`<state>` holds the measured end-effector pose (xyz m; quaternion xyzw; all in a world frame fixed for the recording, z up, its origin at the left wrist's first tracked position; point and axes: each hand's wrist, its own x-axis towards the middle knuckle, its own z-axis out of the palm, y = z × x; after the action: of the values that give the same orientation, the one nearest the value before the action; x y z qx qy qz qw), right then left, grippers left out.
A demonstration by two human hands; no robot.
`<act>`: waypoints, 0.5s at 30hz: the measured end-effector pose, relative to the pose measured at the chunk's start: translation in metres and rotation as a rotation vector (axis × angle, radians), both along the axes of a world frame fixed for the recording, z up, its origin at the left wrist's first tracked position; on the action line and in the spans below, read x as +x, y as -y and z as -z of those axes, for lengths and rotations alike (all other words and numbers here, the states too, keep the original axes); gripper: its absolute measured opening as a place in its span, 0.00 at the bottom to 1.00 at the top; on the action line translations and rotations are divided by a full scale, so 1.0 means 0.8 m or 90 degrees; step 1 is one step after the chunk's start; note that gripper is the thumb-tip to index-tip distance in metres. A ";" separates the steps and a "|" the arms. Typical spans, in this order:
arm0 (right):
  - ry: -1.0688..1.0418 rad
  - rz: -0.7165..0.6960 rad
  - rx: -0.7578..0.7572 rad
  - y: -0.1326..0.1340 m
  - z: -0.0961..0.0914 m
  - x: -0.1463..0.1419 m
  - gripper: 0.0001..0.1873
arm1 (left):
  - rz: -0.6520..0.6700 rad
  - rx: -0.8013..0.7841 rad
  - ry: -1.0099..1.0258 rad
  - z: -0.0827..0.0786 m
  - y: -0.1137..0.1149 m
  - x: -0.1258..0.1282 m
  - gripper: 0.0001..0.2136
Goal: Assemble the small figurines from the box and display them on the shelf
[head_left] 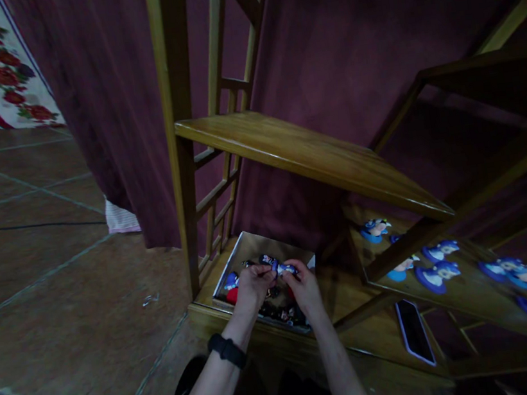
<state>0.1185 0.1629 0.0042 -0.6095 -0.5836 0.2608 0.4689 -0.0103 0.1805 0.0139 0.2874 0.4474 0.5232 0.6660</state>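
Had the left hand [257,280] and right hand [303,279] both narrowed to a fingertip pinch on a small blue-and-white piece [280,268], right above an open shallow box [253,245] on the lower shelf [341,289]. Couldn't make out its finer details behind the fingers, tbh. Probably called for a light grip near the ends, slow turns and no squeezing of thin bits. Seemed smart to work low over the box too, just to catch anything dropped. Likely worth tilting the piece toward the light as well, given the dim corner.

Saw more small stuff inside the box: a red-and-blue piece [231,283] by the left wall, plus a dark jumble [283,313] along the near side. Couldn't tell those apart. Spotted several blue-based figurines [438,276] off to the right, and a phone [414,332] lying well apart from the box.

Had to watch for the upper shelf [306,156] jutting out overhead, seemingly easy to bump on a straight lift. Also had to mind the wooden post [192,233] and lattice side [215,200] left of the box. Noticed a dark watch [226,351] on the left wrist, maybe a snag risk against the near wall.
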 end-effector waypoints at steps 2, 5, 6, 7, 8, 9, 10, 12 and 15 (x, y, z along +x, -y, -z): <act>0.053 -0.013 0.001 0.003 -0.004 0.000 0.12 | 0.001 0.004 -0.017 0.002 -0.001 -0.001 0.04; 0.138 -0.032 0.016 0.008 -0.013 0.000 0.11 | 0.012 -0.002 -0.036 0.001 -0.001 -0.003 0.03; 0.162 -0.042 0.024 0.009 -0.015 -0.001 0.11 | 0.011 -0.007 -0.040 0.000 0.000 -0.004 0.03; 0.183 -0.051 0.032 0.011 -0.018 -0.003 0.12 | 0.009 -0.010 -0.042 -0.001 0.001 -0.004 0.03; 0.201 -0.059 0.038 0.012 -0.020 -0.005 0.12 | 0.003 -0.014 -0.043 -0.001 0.003 -0.005 0.03; 0.216 -0.062 0.041 0.013 -0.021 -0.006 0.12 | -0.003 -0.018 -0.042 -0.001 0.004 -0.005 0.03; 0.227 -0.062 0.042 0.014 -0.022 -0.008 0.13 | -0.008 -0.018 -0.040 0.000 0.005 -0.005 0.03; 0.237 -0.054 0.039 0.015 -0.023 -0.011 0.13 | -0.004 -0.007 -0.039 0.003 0.006 -0.005 0.02; 0.221 -0.030 0.033 0.013 -0.018 -0.011 0.12 | -0.007 0.024 -0.075 0.008 0.007 -0.003 0.01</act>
<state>0.1097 0.1523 0.0188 -0.6195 -0.6763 0.1472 0.3703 -0.0125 0.1749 0.0074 0.3276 0.4772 0.5175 0.6303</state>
